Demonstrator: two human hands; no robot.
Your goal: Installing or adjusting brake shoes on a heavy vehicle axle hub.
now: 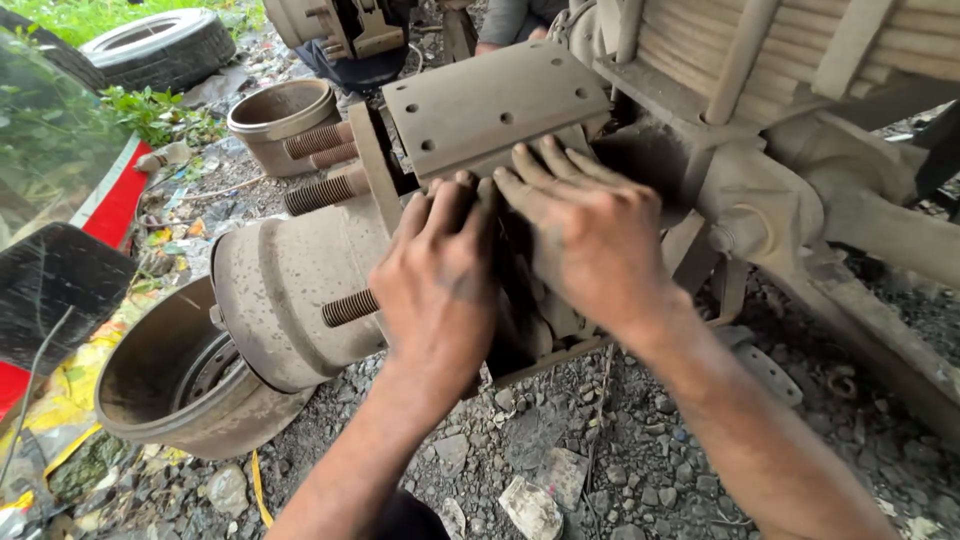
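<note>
— Both forearms reach up from the near edge; where do the hands sit?
— Left hand (440, 275) and right hand (590, 235) lie side by side, fingers spread flat, pressed on the dusty brake shoe (495, 105) at the wheel hub (290, 290); neither grip closes around anything.
— And nearby?
— Threaded studs (320, 192) jut left; a brake drum (175, 375) lies on the gravel (600, 450).

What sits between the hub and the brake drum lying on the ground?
Nothing. In the head view the hub overlaps the brake drum rim directly. Left hand and right hand press the brake shoe.
</note>
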